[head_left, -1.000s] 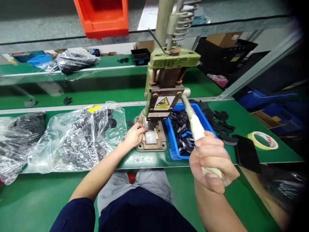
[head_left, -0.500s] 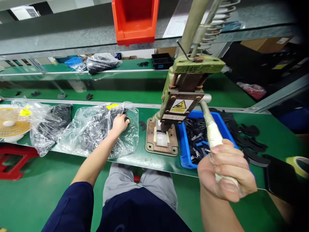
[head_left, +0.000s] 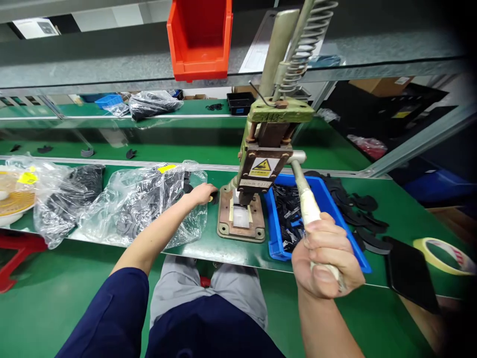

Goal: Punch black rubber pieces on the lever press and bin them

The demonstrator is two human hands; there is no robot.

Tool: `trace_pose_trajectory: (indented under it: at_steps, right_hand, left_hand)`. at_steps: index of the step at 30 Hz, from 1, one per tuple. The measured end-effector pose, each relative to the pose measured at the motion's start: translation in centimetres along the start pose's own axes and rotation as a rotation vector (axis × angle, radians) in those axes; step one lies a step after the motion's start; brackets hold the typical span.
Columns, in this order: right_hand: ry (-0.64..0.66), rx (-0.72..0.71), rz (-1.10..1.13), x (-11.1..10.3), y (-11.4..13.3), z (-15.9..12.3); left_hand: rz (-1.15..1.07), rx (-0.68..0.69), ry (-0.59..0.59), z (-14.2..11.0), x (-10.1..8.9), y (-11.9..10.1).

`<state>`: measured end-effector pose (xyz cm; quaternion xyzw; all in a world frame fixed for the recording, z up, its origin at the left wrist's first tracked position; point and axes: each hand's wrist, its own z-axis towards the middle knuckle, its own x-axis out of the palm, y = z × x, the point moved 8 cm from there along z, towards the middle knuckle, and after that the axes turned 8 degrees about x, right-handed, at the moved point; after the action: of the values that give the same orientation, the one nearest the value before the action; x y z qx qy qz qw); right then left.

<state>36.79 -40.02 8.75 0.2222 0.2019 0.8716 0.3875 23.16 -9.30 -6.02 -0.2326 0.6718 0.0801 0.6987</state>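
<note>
My right hand [head_left: 326, 261] is wrapped round the white-taped lever handle [head_left: 307, 206] of a green hand press [head_left: 266, 149] that stands on a metal base plate [head_left: 240, 221]. A pale block lies on the plate under the press head. My left hand [head_left: 201, 193] reaches over the edge of a clear plastic bag [head_left: 141, 204] of black parts, just left of the base plate. Its fingers are closed on a small black piece with a yellow spot. A blue tray [head_left: 316, 189] of black parts sits right of the press, under the lever.
A second bag of black parts [head_left: 67, 191] and a yellow reel [head_left: 11, 199] lie at the left. Loose black pieces [head_left: 357, 209], a black pad [head_left: 410, 273] and a tape roll [head_left: 443, 253] lie at the right. An orange bin [head_left: 199, 37] hangs overhead.
One second ago my left hand was at the press base; it went to the bag, and now it is back near the base with a small black piece. My right hand stays on the lever.
</note>
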Motion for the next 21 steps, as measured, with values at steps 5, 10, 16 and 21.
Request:
trace_pose_trajectory:
  at_steps: [5,10,16,21]
  right_hand:
    - [0.016,-0.021,0.026,-0.1,-0.1,0.0]
    - [0.009,-0.042,0.041,-0.1,0.0,0.0]
    - [-0.019,-0.038,0.062,-0.1,-0.1,-0.1]
    - [-0.050,-0.030,0.029,0.0,0.0,0.0]
  left_hand:
    - [0.087,-0.070,0.155,0.7,0.1,0.7]
    - [-0.027,-0.022,0.076,0.0,-1.4,0.0]
    - [-0.296,0.046,-0.381,-5.2,-3.4,-0.8]
    - [-0.732,-0.072,-0.490,-8.4,-1.6,-0.8]
